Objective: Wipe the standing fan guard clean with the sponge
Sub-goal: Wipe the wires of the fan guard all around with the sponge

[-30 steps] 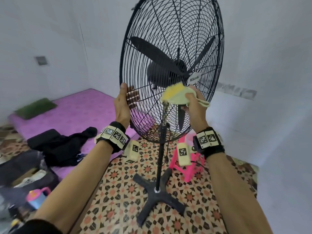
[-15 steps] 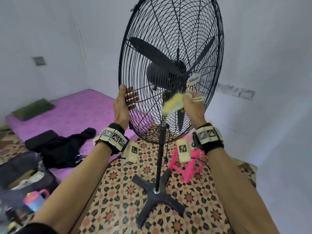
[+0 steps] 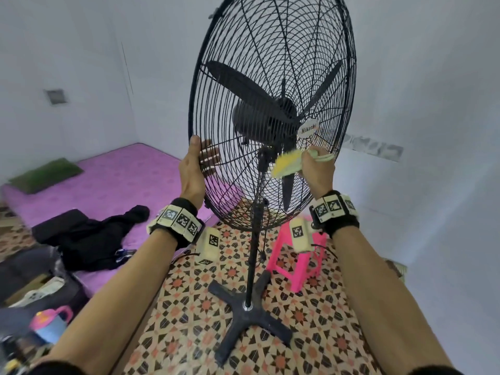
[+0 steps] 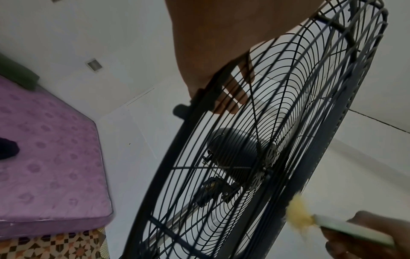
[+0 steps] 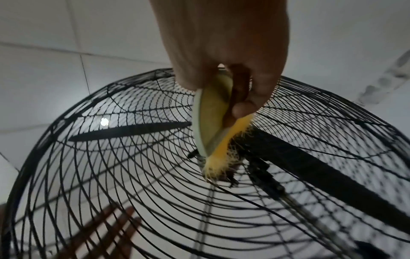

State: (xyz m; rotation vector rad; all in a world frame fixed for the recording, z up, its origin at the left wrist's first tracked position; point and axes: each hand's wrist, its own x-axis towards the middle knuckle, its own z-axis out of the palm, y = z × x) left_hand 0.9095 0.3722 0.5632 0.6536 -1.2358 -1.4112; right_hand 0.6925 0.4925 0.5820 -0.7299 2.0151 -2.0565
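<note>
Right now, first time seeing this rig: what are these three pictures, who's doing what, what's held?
No robot here: a person wears three cameras. The head view looks down over both arms; each wrist view looks along one hand. The left hand grips the rim of the standing fan guard, fingers showing behind the wires, steadying it. The right hand holds a yellow sponge against the guard's lower front, below the fan's badge. Around the fan's base: patterned floor, purple mattress, pink stool.
</note>
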